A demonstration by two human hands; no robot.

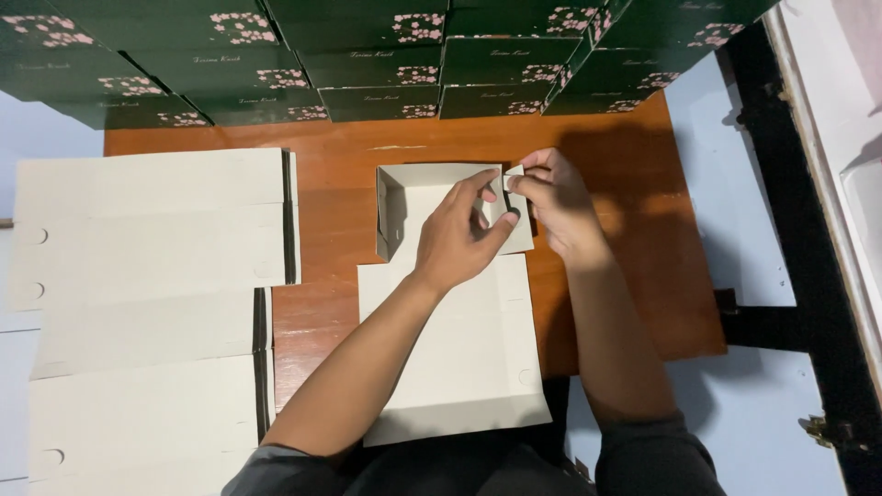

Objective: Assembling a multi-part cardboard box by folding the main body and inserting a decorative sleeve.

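Note:
A pale cardboard box blank [459, 349] lies on the wooden table [331, 248] in front of me, its far half folded up into walls [395, 197]. My left hand [459, 234] reaches over the box's inside, thumb and fingers pinching at the right wall. My right hand [556, 207] grips the small side flap [514, 174] at the box's far right corner. Both hands meet at that corner, fingers touching the cardboard.
Stacks of flat pale box blanks [152, 220] lie at the left, more below them [147, 404]. Several finished dark green boxes with pink flower prints [386, 64] are stacked along the far edge. A light blue floor [726, 202] and a black frame [790, 239] are at the right.

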